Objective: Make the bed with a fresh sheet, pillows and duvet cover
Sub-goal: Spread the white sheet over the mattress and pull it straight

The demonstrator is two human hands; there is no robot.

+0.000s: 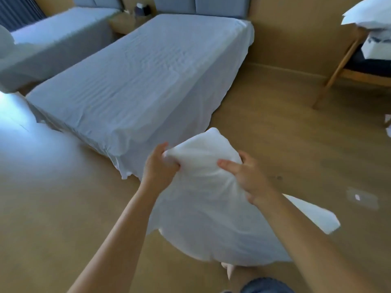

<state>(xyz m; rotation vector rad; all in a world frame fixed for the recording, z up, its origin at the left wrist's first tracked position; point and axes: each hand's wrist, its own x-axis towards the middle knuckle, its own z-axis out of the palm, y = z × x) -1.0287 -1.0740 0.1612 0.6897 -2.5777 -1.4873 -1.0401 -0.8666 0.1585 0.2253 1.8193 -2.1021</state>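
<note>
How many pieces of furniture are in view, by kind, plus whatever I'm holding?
White-sheeted beds: 2
Light wooden chair: 1
Light wooden nightstand: 1
Plump white pillow, gripped by left hand and right hand: 1
Total: 5

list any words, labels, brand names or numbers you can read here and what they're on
No text here can be read.
The white bag on the chair: dark blue marking, too blurred to read.
The boxes on the nightstand: too small to read.
The pillow and the bed sheet: plain white, no label visible.
</note>
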